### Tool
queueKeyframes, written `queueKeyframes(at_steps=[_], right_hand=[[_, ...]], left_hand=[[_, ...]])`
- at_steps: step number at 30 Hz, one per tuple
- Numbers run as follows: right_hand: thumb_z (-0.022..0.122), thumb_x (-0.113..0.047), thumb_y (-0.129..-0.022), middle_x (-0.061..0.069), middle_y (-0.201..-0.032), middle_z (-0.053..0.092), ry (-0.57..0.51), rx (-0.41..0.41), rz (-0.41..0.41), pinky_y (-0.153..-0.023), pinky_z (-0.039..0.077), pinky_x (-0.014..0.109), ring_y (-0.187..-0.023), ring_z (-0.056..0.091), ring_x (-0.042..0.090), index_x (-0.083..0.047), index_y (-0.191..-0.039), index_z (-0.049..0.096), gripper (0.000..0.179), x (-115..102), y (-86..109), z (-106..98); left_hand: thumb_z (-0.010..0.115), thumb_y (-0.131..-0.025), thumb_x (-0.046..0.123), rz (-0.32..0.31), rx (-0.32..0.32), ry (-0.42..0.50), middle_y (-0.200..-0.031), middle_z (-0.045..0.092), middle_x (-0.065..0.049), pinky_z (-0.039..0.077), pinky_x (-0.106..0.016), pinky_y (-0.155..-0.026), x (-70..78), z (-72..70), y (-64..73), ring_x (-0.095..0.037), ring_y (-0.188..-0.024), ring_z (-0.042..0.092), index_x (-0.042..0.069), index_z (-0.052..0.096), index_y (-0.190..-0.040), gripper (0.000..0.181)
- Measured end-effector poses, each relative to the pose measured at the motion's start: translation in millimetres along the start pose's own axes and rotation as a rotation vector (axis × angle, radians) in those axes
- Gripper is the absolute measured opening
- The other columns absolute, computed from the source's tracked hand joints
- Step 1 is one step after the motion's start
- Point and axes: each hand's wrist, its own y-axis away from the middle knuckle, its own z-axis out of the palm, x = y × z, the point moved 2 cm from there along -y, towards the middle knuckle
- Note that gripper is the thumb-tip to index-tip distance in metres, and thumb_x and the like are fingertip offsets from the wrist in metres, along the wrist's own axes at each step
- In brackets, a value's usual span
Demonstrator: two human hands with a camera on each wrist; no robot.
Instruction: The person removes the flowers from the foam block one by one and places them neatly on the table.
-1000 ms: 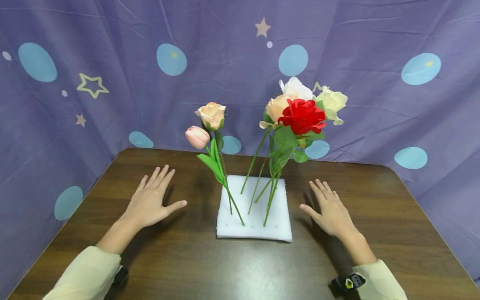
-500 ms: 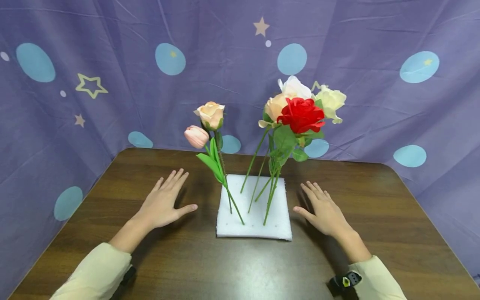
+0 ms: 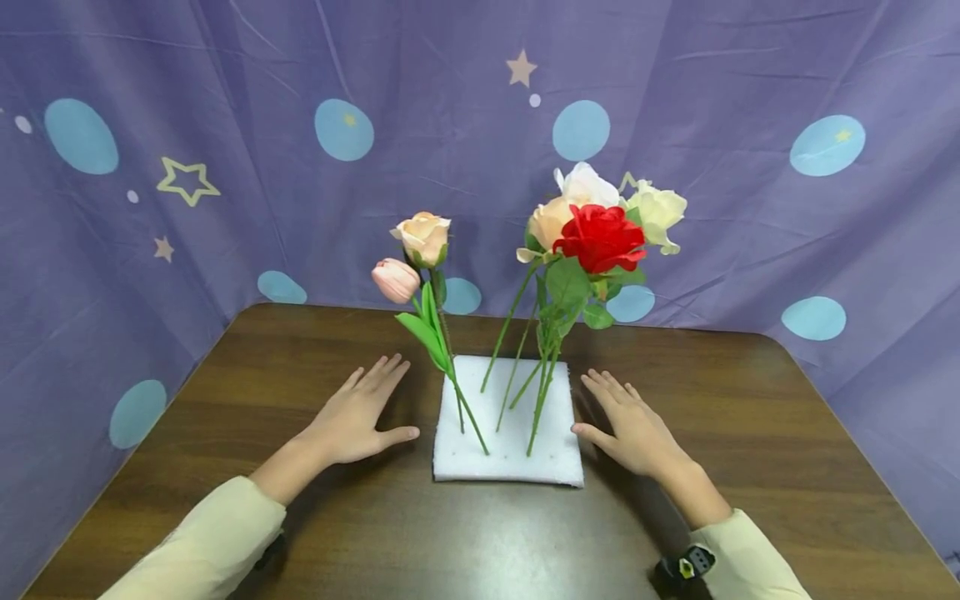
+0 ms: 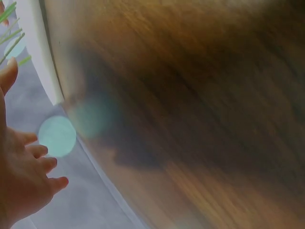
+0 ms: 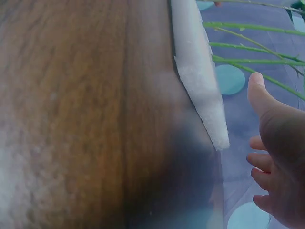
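A white foam pad [image 3: 465, 468] lies on the table with artificial flowers stuck upright in it. On its left side stand a pink tulip [image 3: 396, 280] and a peach rose [image 3: 423, 237]. Its right side carries a red rose [image 3: 600, 239], a white rose [image 3: 587, 185], another peach rose [image 3: 549, 223] and a pale yellow flower [image 3: 657, 212]. My left hand [image 3: 354, 427], fingers spread and holding nothing, is over the table left of the pad. Right of it my right hand [image 3: 632, 429] is likewise spread and holds nothing, thumb tip right at the pad's edge.
The brown wooden table [image 3: 360, 533] reaches back to a purple curtain [image 3: 465, 50] with blue dots and stars. Flower stems [image 5: 257, 46] rise close beside my right thumb in the right wrist view. Several small holes show near the pad's front edge.
Both hands have moved inward toward the pad, the left one farther to the right, the right one slightly to the left. The flowers and pad stay in place.
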Motion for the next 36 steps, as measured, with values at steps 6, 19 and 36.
queueKeyframes(at_steps=[6, 19, 36], right_hand=[[0.065, -0.051, -0.085, 0.012, -0.153, 0.04, 0.007, -0.013, -0.087, -0.117, 0.029, 0.056, -0.144, 0.035, 0.033, -0.006, -0.146, 0.04, 0.079, -4, -2.1, 6], [0.073, -0.048, -0.077, 0.017, -0.144, 0.05, -0.029, -0.01, -0.292, -0.114, 0.035, 0.054, -0.137, 0.046, 0.031, 0.0, -0.14, 0.046, 0.084, -11, -9.2, 19], [0.072, -0.045, -0.08, 0.021, -0.145, 0.048, -0.081, -0.08, -0.335, -0.11, 0.041, 0.047, -0.136, 0.046, 0.036, 0.002, -0.138, 0.049, 0.078, -24, -13.1, 14]], left_hand=[[0.06, -0.086, 0.058, 0.042, -0.037, 0.017, -0.16, 0.023, -0.018, 0.019, -0.061, -0.119, 9.5, 8.7, -9.5, -0.038, -0.148, 0.021, 0.003, 0.025, -0.151, 0.092], [0.058, -0.088, 0.056, 0.159, -0.171, 0.084, -0.161, 0.022, -0.016, 0.021, -0.056, -0.12, 29.7, 31.2, -28.3, -0.032, -0.15, 0.02, 0.001, 0.025, -0.151, 0.089], [0.06, -0.086, 0.057, 0.288, -0.116, -0.005, -0.155, 0.036, -0.017, 0.021, -0.049, -0.123, 39.1, 39.8, -44.4, -0.031, -0.145, 0.032, -0.002, 0.034, -0.147, 0.088]])
